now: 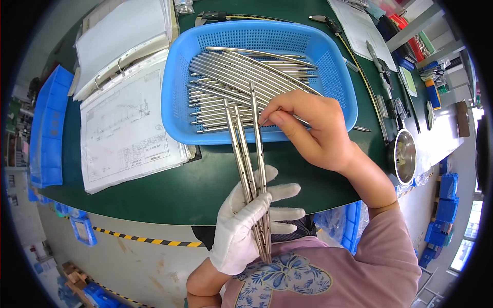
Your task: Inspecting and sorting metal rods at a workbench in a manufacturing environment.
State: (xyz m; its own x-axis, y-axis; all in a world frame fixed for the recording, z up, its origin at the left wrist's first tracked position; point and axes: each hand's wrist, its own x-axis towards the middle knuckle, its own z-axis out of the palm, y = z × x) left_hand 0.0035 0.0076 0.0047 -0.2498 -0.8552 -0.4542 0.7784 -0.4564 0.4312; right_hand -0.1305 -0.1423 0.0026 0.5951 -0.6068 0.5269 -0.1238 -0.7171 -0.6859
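Note:
My left hand (239, 220), in a white glove, is wrapped round several slim metal rods (246, 169) with small holes along them. The rods stand up from the palm, fanned slightly apart, and their upper ends reach over the front rim of a blue perforated basket (172, 110). Bare, my right hand (323, 131) pinches a thin metal piece between thumb and forefinger, against the rightmost rod. What kind of piece it is cannot be made out; the fingers hide most of it. Inside the basket lies a crossed pile of similar rods (246, 72).
An open binder with a drawing sheet (128, 128) lies left of the basket, beside a blue bin (51, 128). Calipers (334, 25) lie behind on the green table (138, 200). To the right are a micrometer (380, 66) and a metal bowl (405, 156).

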